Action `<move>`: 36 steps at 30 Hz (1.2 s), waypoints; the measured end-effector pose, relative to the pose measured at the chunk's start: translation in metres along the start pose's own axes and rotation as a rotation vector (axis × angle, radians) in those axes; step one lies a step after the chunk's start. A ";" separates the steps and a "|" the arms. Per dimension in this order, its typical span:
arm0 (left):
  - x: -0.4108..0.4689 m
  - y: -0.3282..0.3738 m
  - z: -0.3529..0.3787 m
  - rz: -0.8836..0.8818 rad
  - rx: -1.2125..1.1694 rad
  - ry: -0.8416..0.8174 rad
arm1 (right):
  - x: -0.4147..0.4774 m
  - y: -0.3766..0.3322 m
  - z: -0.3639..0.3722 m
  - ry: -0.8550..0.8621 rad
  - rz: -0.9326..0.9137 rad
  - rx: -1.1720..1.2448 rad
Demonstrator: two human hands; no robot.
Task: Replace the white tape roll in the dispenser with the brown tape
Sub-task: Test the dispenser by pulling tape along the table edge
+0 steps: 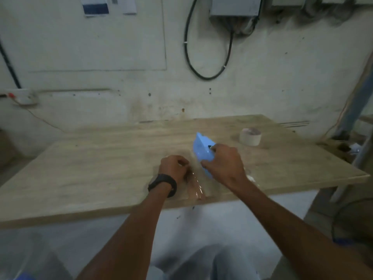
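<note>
Dispenser [201, 150], blue, mid-table [101, 168], gripped by right hand [224, 164], fingers clamped round it. Left hand [173, 166] at nine o'clock of it, fingers pinched on brownish tape strip [194, 186]. White roll [250, 136] at two o'clock, well apart.

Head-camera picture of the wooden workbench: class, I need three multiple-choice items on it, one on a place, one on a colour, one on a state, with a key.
1. Where does the white tape roll stand?
A. on the far right of the bench top
B. inside the dispenser
C. on the floor

2. What colour is the plastic tape dispenser?
A. red
B. light blue
C. black

3. What is the right hand doing?
A. hanging free
B. gripping the dispenser
C. lifting the white roll

Key: 1 A, the white tape roll sits alone on the wooden workbench. 2 B, the tape dispenser is light blue. 3 B, the right hand closes over it while the left hand pinches a shiny brownish strip of tape.
</note>
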State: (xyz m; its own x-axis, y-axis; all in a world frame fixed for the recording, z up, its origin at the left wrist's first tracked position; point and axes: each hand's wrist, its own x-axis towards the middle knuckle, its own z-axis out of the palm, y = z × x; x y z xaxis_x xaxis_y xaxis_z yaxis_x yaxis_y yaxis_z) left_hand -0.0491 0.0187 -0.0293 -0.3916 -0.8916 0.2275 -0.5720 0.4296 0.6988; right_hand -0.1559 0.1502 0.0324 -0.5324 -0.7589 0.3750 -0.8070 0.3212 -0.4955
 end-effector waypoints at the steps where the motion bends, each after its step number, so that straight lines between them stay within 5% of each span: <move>1: 0.002 -0.001 0.001 -0.017 -0.038 0.030 | 0.001 0.000 0.011 0.007 -0.025 -0.033; 12: 0.022 -0.002 0.008 -0.037 -0.114 0.138 | 0.018 0.009 0.082 0.107 -0.122 -0.369; 36: 0.021 -0.012 0.006 -0.120 -0.224 0.145 | 0.006 0.018 0.084 0.226 -0.163 -0.184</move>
State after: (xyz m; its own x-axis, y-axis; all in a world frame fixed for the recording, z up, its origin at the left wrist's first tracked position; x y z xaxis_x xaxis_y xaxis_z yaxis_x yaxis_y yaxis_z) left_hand -0.0545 -0.0043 -0.0365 -0.2147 -0.9522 0.2174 -0.4286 0.2918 0.8551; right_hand -0.1524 0.1035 -0.0404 -0.4192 -0.6703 0.6124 -0.9078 0.3188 -0.2725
